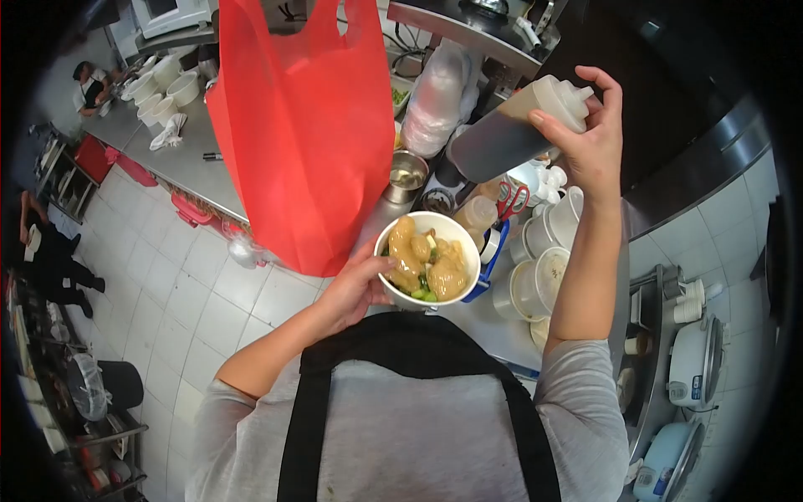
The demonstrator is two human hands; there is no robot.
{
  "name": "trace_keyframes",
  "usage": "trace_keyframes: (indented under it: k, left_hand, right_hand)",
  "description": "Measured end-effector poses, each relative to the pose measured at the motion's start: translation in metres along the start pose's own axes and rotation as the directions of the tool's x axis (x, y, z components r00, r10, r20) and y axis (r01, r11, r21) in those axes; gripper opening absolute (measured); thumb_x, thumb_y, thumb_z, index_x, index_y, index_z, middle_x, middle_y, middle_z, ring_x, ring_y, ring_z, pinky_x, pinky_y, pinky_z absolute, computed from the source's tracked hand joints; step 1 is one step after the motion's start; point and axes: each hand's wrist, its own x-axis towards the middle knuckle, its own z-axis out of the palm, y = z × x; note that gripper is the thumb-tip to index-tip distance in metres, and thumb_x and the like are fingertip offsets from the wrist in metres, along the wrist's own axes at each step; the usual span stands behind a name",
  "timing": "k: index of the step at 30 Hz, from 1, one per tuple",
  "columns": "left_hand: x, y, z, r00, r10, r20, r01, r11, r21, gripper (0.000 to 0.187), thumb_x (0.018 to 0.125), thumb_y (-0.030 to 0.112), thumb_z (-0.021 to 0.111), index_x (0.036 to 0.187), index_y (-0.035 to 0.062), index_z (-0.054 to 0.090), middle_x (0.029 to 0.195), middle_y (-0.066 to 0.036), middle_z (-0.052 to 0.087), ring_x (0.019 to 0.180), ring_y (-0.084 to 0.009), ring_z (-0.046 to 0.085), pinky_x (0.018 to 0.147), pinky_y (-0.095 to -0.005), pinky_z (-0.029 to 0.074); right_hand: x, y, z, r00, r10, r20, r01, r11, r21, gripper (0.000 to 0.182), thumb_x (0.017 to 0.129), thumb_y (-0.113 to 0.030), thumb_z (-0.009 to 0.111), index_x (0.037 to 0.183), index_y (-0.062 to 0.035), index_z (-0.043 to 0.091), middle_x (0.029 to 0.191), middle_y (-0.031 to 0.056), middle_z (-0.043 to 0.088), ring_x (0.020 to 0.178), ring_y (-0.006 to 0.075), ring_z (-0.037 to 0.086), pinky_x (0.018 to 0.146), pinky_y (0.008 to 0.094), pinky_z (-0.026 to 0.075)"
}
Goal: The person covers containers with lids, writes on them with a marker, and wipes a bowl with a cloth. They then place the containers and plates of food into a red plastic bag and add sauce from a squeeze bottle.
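Observation:
In my left hand (pixel 355 293) is a round white bowl (pixel 429 305), gripped by its left rim close to my apron. Glossy, sauce-coated pieces (pixel 407 255) and chopped greens (pixel 425 294) fill it. My right hand (pixel 595 125) is raised at the upper right, with its fingers wrapped round the top of a squeeze bottle (pixel 502 138). Dark liquid shows through the bottle's clear wall. It lies tilted, its nozzle pointing up and right, away from the bowl. A red bag (pixel 305 142) with handles stands just beyond my left hand.
Past the bowl are a metal pot (pixel 407 176), stacked clear plastic lids or cups (pixel 437 100), red-handled scissors (pixel 512 199) and white tubs (pixel 549 280). Rice cookers (pixel 696 360) stand at far right. Two people (pixel 54 259) (pixel 90 88) are at far left.

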Motion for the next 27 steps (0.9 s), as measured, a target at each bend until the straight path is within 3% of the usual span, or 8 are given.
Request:
trace_keyframes:
  k: [2, 5, 6, 11, 16, 20, 23, 27]
  left_hand:
    - [-0.001, 0.001, -0.003, 0.997, -0.023, 0.076, 0.019, 0.999, 0.051, 0.060, 0.085, 0.028, 0.050, 0.138, 0.0095, 0.027, 0.124, -0.013, 0.048, 0.109, -0.0244, 0.055, 0.085, -0.0399, 0.053]
    - [-0.002, 0.002, -0.007, 0.996, -0.071, 0.056, 0.069, 0.996, 0.049, 0.060, 0.086, 0.029, 0.050, 0.137, 0.0082, 0.027, 0.123, -0.013, 0.049, 0.106, -0.0238, 0.057, 0.083, -0.0388, 0.053]
    - [-0.001, 0.001, -0.009, 0.994, -0.070, 0.078, 0.070, 0.998, 0.005, 0.051, 0.088, 0.028, 0.049, 0.133, 0.0118, 0.031, 0.117, -0.009, 0.052, 0.083, -0.0164, 0.064, 0.075, -0.0311, 0.053]
    - [-0.006, 0.022, 0.003, 0.997, 0.010, 0.079, -0.009, 1.000, -0.006, 0.052, 0.088, 0.028, 0.049, 0.133, 0.0109, 0.030, 0.117, -0.012, 0.052, 0.087, -0.0189, 0.063, 0.077, -0.0337, 0.052]
    - [0.002, 0.044, 0.004, 0.994, 0.090, 0.066, -0.092, 0.995, 0.031, 0.058, 0.086, 0.033, 0.053, 0.133, 0.0075, 0.032, 0.121, -0.013, 0.051, 0.097, -0.0211, 0.061, 0.076, -0.0334, 0.055]
    - [0.004, 0.061, 0.001, 0.988, 0.139, 0.073, -0.142, 0.990, 0.027, 0.059, 0.084, 0.035, 0.055, 0.132, 0.0081, 0.033, 0.117, -0.012, 0.054, 0.096, -0.0210, 0.062, 0.076, -0.0341, 0.055]
    - [0.002, 0.068, 0.002, 0.986, 0.161, 0.046, -0.162, 0.987, 0.019, 0.059, 0.084, 0.036, 0.056, 0.132, 0.0083, 0.034, 0.116, -0.013, 0.054, 0.096, -0.0211, 0.062, 0.077, -0.0346, 0.055]
    - [0.003, 0.070, 0.001, 0.984, 0.177, 0.020, -0.177, 0.984, 0.026, 0.059, 0.084, 0.033, 0.057, 0.132, 0.0114, 0.033, 0.115, -0.009, 0.053, 0.092, -0.0171, 0.061, 0.074, -0.0321, 0.052]
  right_hand:
    - [0.019, -0.023, -0.009, 0.996, -0.090, 0.025, 0.092, 0.993, -0.076, 0.069, 0.062, -0.016, 0.081, 0.119, -0.0079, 0.042, 0.094, 0.0107, 0.060, 0.087, 0.0172, 0.059, 0.076, 0.0281, 0.048]
    - [0.067, -0.058, -0.028, 0.975, -0.220, -0.020, 0.209, 0.948, -0.240, 0.068, 0.063, -0.019, 0.081, 0.118, -0.0071, 0.044, 0.096, 0.0094, 0.059, 0.088, 0.0168, 0.058, 0.078, 0.0280, 0.047]
    - [0.083, -0.076, -0.023, 0.962, -0.272, 0.008, 0.270, 0.951, -0.149, 0.056, 0.067, -0.016, 0.076, 0.113, -0.0050, 0.047, 0.092, 0.0100, 0.060, 0.083, 0.0169, 0.058, 0.072, 0.0274, 0.047]
    - [0.149, -0.088, -0.004, 0.912, -0.408, -0.046, 0.368, 0.862, -0.349, 0.064, 0.061, -0.019, 0.080, 0.111, -0.0020, 0.044, 0.093, 0.0114, 0.057, 0.084, 0.0197, 0.057, 0.078, 0.0298, 0.047]
    - [0.165, -0.048, 0.021, 0.916, -0.337, -0.218, 0.165, 0.811, -0.562, 0.078, 0.058, -0.030, 0.083, 0.119, -0.0040, 0.042, 0.100, 0.0182, 0.060, 0.093, 0.0240, 0.060, 0.084, 0.0352, 0.047]
    - [0.123, -0.037, 0.063, 0.902, -0.225, -0.368, 0.060, 0.910, -0.411, 0.114, 0.054, -0.029, 0.084, 0.142, -0.0102, 0.013, 0.125, 0.0276, 0.048, 0.115, 0.0350, 0.049, 0.096, 0.0377, 0.041]
    - [0.119, -0.018, 0.071, 0.848, -0.316, -0.425, 0.170, 0.923, -0.346, 0.102, 0.056, -0.020, 0.083, 0.138, -0.0076, 0.022, 0.120, 0.0222, 0.052, 0.110, 0.0314, 0.052, 0.093, 0.0371, 0.042]
    - [0.084, -0.053, 0.047, 0.960, -0.279, -0.012, 0.279, 0.954, 0.110, 0.074, 0.062, -0.008, 0.077, 0.125, -0.0051, 0.038, 0.110, 0.0096, 0.054, 0.102, 0.0195, 0.052, 0.091, 0.0325, 0.041]
